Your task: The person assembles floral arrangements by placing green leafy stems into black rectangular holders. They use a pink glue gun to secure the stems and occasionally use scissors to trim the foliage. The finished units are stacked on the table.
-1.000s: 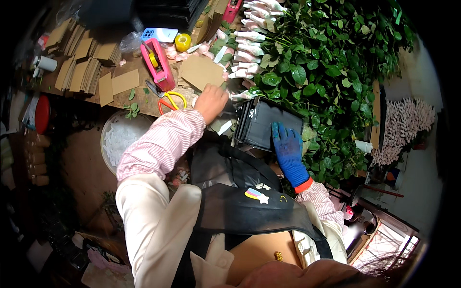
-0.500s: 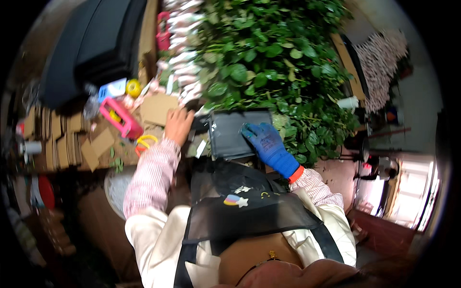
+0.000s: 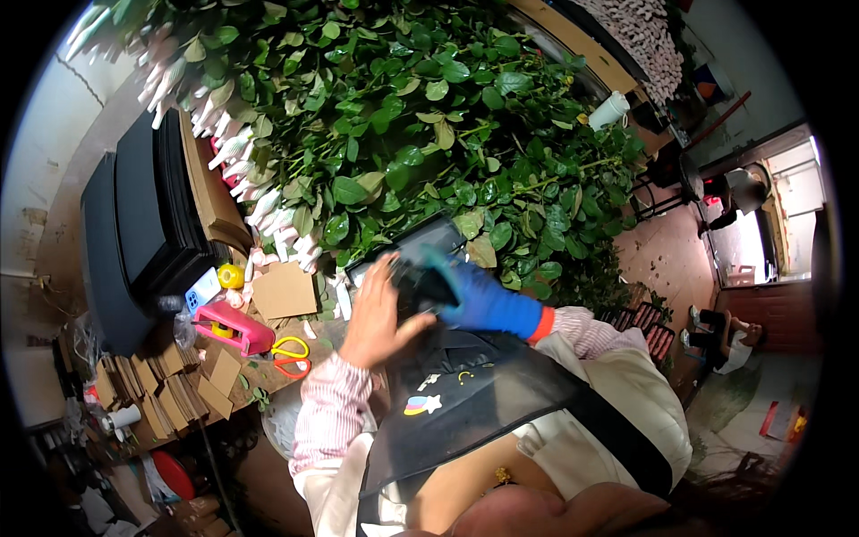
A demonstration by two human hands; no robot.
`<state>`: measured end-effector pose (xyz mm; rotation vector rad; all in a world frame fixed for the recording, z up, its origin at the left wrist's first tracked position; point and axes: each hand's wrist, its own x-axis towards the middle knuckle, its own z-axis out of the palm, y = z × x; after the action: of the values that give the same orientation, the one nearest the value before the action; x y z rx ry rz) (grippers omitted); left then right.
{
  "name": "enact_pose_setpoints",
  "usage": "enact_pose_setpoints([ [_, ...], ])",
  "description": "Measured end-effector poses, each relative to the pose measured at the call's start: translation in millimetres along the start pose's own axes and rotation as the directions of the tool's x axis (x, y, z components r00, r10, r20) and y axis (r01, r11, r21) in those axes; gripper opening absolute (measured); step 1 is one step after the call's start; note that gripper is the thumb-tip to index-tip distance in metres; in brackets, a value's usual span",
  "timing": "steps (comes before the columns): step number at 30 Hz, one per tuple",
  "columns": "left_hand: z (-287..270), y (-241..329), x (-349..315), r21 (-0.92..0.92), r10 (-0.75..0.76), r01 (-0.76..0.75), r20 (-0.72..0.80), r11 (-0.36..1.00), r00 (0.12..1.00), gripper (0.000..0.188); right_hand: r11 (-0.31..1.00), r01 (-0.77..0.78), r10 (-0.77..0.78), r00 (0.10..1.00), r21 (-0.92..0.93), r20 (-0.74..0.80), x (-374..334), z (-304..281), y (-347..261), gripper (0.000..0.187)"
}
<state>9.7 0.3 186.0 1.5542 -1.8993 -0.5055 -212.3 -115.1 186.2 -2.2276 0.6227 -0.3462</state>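
My bare left hand is raised in front of the apron, its fingers stretched out and its thumb apart. Close beside it, my right hand wears a blue glove with an orange-red cuff; motion smears its fingers. A blurred dark patch lies between the two hands, and I cannot make out what it is. Just beyond them, a black flat tray rests on the bench against a broad pile of leafy green stems. Pale wrapped flower heads line the pile's left side.
At left on the bench are a cardboard sheet, a pink tape dispenser, scissors, a yellow tape roll and cardboard pieces. Black boards stand behind them. A white cup-like cylinder sits right of the stems. Two people are far right.
My right hand has lifted off the tray and moved toward my left hand. The left hand has come away from the cardboard sheet. The whole view has turned and shifted.
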Motion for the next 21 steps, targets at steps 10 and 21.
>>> enact_pose_setpoints([
  [10, 47, -23, 55, 0.180, 0.059, -0.095, 0.194, 0.979, 0.979, 0.116, 0.834, -0.203, 0.415, 0.844, 0.513, -0.340, 17, -10, 151, 0.062],
  [21, 59, -22, 48, 0.354, 0.113, -0.222, 0.303, 0.909, 0.946, 0.086, 0.853, -0.437, 0.493, 0.853, -0.284, 0.169, -45, -70, 61, 0.072],
])
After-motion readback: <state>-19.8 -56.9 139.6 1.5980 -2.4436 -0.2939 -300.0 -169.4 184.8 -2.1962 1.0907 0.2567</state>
